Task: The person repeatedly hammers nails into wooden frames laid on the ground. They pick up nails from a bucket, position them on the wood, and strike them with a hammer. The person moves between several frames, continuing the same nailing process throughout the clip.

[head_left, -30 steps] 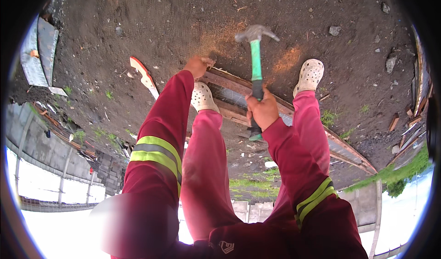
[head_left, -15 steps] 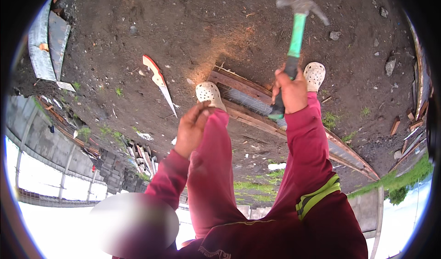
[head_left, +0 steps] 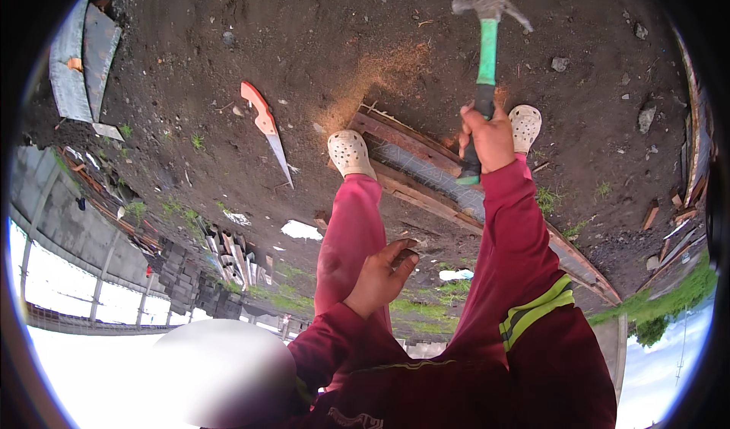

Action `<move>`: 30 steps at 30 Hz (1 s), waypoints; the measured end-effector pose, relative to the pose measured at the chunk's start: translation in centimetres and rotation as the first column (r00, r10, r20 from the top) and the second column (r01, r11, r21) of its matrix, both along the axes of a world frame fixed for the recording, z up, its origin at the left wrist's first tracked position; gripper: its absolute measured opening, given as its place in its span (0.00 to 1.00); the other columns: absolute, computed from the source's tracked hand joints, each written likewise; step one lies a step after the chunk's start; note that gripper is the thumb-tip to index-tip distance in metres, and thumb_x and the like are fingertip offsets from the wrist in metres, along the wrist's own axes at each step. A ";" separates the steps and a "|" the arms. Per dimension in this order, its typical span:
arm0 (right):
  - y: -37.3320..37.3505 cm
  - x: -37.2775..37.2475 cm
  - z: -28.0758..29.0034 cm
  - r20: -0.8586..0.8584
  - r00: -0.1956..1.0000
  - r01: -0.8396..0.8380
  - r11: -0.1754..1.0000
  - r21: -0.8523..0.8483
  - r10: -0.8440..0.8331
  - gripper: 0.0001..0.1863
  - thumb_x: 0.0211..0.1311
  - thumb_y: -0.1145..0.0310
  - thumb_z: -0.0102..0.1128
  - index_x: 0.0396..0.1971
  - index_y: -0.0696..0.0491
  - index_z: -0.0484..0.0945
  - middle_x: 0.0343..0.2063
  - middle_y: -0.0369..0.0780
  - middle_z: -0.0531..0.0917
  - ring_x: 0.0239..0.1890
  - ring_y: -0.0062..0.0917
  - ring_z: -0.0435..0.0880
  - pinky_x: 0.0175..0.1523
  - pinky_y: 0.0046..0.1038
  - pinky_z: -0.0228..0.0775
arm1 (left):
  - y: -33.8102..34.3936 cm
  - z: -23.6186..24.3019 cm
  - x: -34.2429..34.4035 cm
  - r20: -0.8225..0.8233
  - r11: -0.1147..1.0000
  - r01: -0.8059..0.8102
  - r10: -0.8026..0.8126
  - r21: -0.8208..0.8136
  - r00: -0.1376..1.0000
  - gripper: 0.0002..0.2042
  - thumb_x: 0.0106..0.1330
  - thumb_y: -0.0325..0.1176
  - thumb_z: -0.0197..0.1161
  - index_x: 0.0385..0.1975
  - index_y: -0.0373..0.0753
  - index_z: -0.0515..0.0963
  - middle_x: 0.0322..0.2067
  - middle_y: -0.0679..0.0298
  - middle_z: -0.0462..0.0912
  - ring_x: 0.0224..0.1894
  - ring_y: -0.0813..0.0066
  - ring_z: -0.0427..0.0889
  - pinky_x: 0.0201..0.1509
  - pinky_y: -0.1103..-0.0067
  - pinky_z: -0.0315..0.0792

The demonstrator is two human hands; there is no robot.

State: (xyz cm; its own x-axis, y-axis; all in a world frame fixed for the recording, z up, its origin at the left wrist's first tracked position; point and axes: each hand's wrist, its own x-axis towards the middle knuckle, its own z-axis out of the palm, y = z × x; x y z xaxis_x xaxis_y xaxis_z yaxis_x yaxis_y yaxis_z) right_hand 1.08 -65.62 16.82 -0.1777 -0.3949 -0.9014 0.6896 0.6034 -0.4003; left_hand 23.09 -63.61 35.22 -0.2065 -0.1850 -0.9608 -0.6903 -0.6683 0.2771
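My right hand (head_left: 487, 136) is closed round the dark grip of a claw hammer (head_left: 487, 52) with a green handle and metal head, held above my right clog (head_left: 528, 125). My left hand (head_left: 388, 273) is curled low over my left trouser leg; whatever is between its fingers, if anything, I cannot make out. Beneath and between my feet lies a long wooden frame (head_left: 417, 149) with a grey sheet inside it. A handsaw (head_left: 262, 113) with an orange handle lies on the dirt left of my left clog (head_left: 347, 147), near scattered sawdust (head_left: 380, 68).
Bent metal sheets (head_left: 72, 64) lie at the upper left, a pile of wood scraps (head_left: 232, 258) at the lower left. Long planks (head_left: 696, 155) and stones (head_left: 646, 117) lie at the right. Concrete walls and grass line the rim.
My left hand has left the end of the wooden frame and come down toward my lap. My right hand has moved up and rightward with the hammer.
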 end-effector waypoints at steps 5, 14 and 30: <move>-7.5 0.3 1.1 -0.491 0.780 0.361 0.920 -0.151 -0.387 0.06 0.58 0.75 0.53 0.29 0.53 0.64 0.16 0.35 0.69 0.12 0.21 0.70 0.15 0.26 0.65 | 0.2 0.0 0.2 -0.006 1.000 -0.026 0.026 -0.002 1.000 0.14 0.63 0.32 0.59 0.46 0.33 0.73 0.35 0.54 0.81 0.38 0.72 0.82 0.41 0.78 0.74; 1.8 0.0 -0.3 -0.002 0.999 0.032 0.999 -0.019 -0.032 0.08 0.56 0.72 0.56 0.32 0.55 0.66 0.16 0.35 0.71 0.11 0.21 0.71 0.13 0.26 0.64 | -0.4 -0.4 -0.2 0.007 0.994 0.098 -0.098 -0.049 0.995 0.14 0.63 0.34 0.60 0.45 0.35 0.74 0.32 0.55 0.82 0.36 0.70 0.83 0.39 0.78 0.74; 2.9 -1.8 -1.7 -0.090 0.984 0.143 0.986 -0.091 -0.151 0.07 0.56 0.73 0.56 0.30 0.55 0.67 0.16 0.36 0.71 0.13 0.21 0.72 0.13 0.26 0.65 | 0.9 -0.3 1.5 -0.003 0.998 0.052 -0.052 -0.021 0.999 0.15 0.63 0.35 0.60 0.46 0.35 0.73 0.34 0.56 0.81 0.38 0.71 0.81 0.42 0.78 0.73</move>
